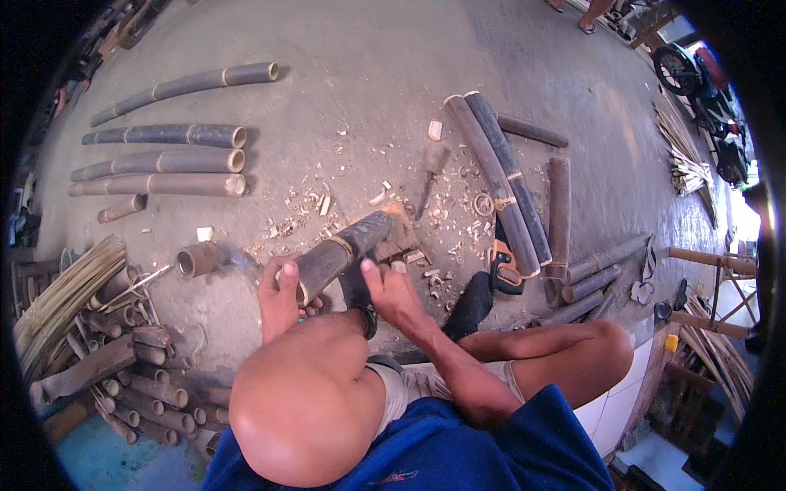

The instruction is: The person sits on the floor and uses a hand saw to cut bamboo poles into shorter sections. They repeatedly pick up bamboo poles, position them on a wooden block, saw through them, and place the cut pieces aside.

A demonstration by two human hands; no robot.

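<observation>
A dark bamboo tube (336, 255) with a pale node ring lies slantwise before me. Its far end rests against a wood block (399, 229). My left hand (282, 296) is wrapped round the tube's near end, thumb on the pale cut rim. Just right of the tube, my right hand (395, 293) is closed with the thumb forward; what it grips, if anything, is hidden. Beyond the block a pointed tool with a wooden handle (434, 157) lies on the floor. A handsaw (505, 270) with an orange and black handle lies by my dark-covered foot (472, 307).
Several cut tubes (164, 160) lie in a row at far left. Two long bamboo poles (499, 184) lie side by side at right. Pale shavings (303, 214) litter the floor. Bamboo pieces (155, 401) are heaped at lower left. A motorbike (708, 98) stands far right.
</observation>
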